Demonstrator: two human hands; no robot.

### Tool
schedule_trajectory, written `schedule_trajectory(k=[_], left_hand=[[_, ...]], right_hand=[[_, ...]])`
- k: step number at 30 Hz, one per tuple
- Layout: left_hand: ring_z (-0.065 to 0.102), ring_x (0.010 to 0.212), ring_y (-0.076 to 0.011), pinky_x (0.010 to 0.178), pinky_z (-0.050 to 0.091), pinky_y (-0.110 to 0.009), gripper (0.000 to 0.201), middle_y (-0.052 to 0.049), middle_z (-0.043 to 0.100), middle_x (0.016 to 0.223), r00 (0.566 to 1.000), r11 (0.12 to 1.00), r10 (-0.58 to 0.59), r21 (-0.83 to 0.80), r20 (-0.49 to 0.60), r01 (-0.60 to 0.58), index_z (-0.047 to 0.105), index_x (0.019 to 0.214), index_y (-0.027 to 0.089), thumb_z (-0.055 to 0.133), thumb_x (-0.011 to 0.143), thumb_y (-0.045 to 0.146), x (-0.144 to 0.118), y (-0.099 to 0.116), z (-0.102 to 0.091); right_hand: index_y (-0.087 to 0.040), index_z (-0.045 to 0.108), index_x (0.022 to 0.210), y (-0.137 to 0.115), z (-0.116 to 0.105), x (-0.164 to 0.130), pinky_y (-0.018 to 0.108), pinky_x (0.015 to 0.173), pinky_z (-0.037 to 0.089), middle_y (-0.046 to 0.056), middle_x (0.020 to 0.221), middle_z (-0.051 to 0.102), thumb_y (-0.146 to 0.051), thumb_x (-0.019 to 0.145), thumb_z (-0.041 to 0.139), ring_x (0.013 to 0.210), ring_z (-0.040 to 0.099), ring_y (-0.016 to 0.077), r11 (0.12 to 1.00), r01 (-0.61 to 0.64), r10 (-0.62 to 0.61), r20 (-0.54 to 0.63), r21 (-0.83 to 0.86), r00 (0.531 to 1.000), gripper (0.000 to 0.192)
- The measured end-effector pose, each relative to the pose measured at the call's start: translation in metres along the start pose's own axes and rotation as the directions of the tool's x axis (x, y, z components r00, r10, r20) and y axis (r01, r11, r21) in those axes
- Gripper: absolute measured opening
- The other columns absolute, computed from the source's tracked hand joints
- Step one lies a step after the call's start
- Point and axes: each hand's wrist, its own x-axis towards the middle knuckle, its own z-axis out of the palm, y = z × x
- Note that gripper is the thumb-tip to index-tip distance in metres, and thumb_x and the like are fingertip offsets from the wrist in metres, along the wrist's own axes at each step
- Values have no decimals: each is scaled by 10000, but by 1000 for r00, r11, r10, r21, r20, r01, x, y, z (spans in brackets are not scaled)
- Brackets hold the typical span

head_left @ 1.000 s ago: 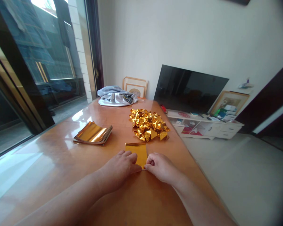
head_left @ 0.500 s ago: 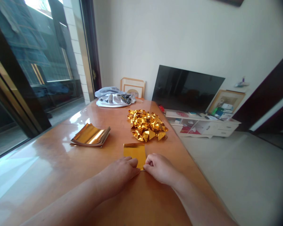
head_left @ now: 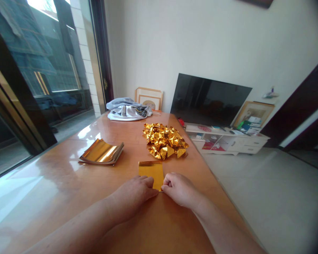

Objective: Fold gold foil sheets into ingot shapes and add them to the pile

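In the head view, a sheet of gold paper (head_left: 151, 170) lies on the table (head_left: 164, 225). The right hand (head_left: 182, 190) pinches its near right corner; the left hand (head_left: 136, 190) covers its near left part (whether gripping, I cannot tell). Folded gold pieces (head_left: 164, 139) lie just beyond.

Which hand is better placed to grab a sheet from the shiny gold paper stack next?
Probably the left hand: it's nearer the shiny gold paper stack. The right hand is farther, at a corner of the rectangular gold paper sheet.
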Motion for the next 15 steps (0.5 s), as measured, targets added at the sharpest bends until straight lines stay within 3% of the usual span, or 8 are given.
schedule_trajectory(k=[5,8,11,15], left_hand=[[576,804,-208,654,351,-305,296,-51,622,942,999,999,31,20,12,-31,715,957,242,444,1035,334,0,0,-5],[573,806,-201,658,360,-298,275,-50,624,958,999,999,32,11,26,-32,720,967,239,465,1029,322,0,2,-10],[574,821,-199,672,372,-290,234,-48,625,960,999,999,42,10,30,-43,725,976,240,499,1015,287,0,2,-11],[581,880,-216,739,402,-299,194,-52,630,983,997,997,75,16,4,-75,718,1057,256,535,996,271,0,2,-9]], right_hand=[[-211,629,833,-3,-8,-3,245,589,273,-3,824,688,-305,860,663,731,579,139,997,-48,50,24,-56,998,104],[-216,644,882,-11,-17,-11,260,610,300,15,868,716,-265,921,577,772,623,156,988,-39,40,0,-151,999,92],[-234,686,1043,-23,-21,-26,281,685,365,56,956,751,-258,984,472,877,680,201,961,88,-87,17,-261,996,224],[-195,589,1377,-40,-17,-45,320,686,431,119,982,774,-201,978,412,824,727,256,893,246,-182,198,-377,963,436]])
